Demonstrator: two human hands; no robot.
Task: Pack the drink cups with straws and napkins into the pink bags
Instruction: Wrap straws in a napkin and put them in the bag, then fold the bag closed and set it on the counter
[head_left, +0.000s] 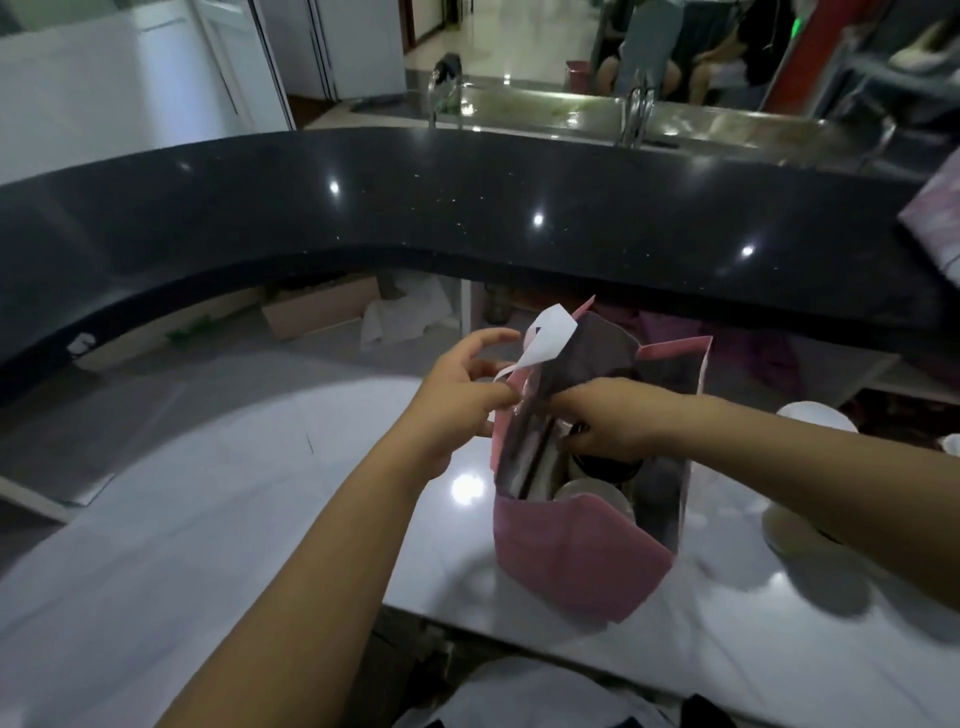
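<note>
A pink paper bag (582, 561) stands open on the white counter (208, 519) in front of me. Drink cups (592, 493) with lids show inside it, near the bottom of the opening. My left hand (457, 405) pinches the bag's left rim at its white handle strip (506, 371). A white paper slip (550, 338) sticks up at the bag's far left corner. My right hand (608, 421) reaches into the bag's mouth with its fingers curled down over a dark cup lid; the fingertips are hidden.
Two more white lidded cups (815, 415) (795, 530) stand on the counter right of the bag. A raised black curved bar top (467, 218) runs across behind. Another pink bag (940, 218) lies at the far right edge. Sinks and taps lie beyond.
</note>
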